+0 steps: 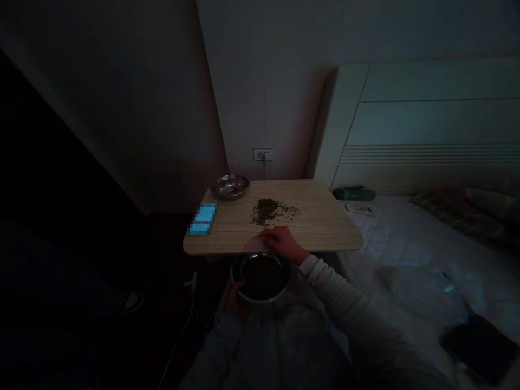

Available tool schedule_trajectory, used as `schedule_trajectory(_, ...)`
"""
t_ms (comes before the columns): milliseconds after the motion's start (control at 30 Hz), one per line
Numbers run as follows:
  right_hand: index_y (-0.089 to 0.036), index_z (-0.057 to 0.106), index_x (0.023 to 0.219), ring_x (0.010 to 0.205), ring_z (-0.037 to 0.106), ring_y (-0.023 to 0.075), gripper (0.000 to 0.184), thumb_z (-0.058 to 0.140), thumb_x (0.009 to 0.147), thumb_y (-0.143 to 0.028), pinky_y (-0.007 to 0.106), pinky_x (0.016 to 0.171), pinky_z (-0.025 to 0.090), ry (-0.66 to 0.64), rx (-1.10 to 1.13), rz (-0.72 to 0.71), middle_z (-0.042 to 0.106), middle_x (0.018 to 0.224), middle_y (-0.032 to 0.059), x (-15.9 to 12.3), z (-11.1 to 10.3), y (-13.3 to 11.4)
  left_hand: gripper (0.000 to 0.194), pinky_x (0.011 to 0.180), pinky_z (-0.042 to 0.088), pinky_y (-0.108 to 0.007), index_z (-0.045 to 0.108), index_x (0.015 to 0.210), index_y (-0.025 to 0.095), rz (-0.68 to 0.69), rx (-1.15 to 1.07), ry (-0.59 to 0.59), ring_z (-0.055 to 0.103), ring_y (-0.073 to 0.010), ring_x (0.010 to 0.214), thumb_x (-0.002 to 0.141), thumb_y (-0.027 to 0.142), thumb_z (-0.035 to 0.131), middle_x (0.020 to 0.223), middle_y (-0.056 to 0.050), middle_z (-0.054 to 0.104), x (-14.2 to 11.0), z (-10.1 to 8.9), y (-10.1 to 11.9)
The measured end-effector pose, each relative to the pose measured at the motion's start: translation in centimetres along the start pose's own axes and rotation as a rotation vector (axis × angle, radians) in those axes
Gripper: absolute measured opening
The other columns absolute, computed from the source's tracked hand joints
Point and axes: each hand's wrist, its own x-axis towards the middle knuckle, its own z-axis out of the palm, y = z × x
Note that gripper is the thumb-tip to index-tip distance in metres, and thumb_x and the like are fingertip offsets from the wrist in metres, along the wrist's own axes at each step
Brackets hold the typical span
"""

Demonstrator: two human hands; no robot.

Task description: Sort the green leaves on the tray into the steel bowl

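No legible text or numbers (blue screen (203,219) pixelated).

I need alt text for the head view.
A person's left hand holds a metal bowl by the near edge of a small table, the right hand close to scattered green bits on top. A second bowl and a pixelated blue screen sit at the left, all in dim light.

Pale wood-grain table (325,230), rounded front corners: metal bowl (220,190) at far left corner, blue pixelated rectangle (203,218) just in front of it, loose heap of small greenish pieces (266,209) near middle, strays scattered rightward. Bed (385,244) at right, pale-sheeted: green bottle (354,193) and pale flat object (361,209) at far end, patterned cloth (455,216) further right, dark item (479,346) nearer, blurred.
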Motion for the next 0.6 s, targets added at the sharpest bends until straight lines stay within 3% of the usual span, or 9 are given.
schedule_trajectory(167, -0.020, 0.071, 0.093, 0.075, 0.062, 0.0160, 0.020, 0.055, 0.083, -0.027, 0.029, 0.077, 0.044, 0.036, 0.145, 0.042, 0.073, 0.084, 0.0045, -0.5, 0.2, 0.9, 0.018, 0.079, 0.054, -0.038, 0.066, 0.070, 0.020, -0.037, -0.003, 0.073, 0.071, -0.0225, 0.072, 0.075, 0.009, 0.053, 0.053, -0.001, 0.068, -0.9, 0.8, 0.3)
schedule_trajectory(433, -0.017, 0.066, 0.093, 0.071, 0.059, 0.0175, 0.027, 0.047, 0.083, -0.031, 0.030, 0.069, 0.047, 0.386, 0.245, 0.350, 0.068, 0.078, 0.0046, 0.1, -0.9, 3.9, 0.018, 0.081, 0.054, -0.039, 0.069, 0.076, 0.017, -0.066, -0.003, 0.054, 0.070, -0.0259, 0.086, 0.075, 0.010, 0.052, 0.064, -0.006, 0.073, -1.2, 1.2, 0.3)
schedule_trajectory(600, -0.017, 0.067, 0.092, 0.070, 0.059, 0.0179, 0.027, 0.048, 0.080, -0.031, 0.030, 0.068, 0.046, 0.398, 0.212, 0.422, 0.067, 0.076, 0.0043, 0.2, -0.7, 3.8, 0.017, 0.078, 0.055, -0.039, 0.069, 0.080, 0.015, -0.057, 0.012, 0.057, 0.071, -0.0256, 0.084, 0.075, 0.011, 0.053, 0.065, -0.007, 0.073, -0.9, 0.9, 0.2)
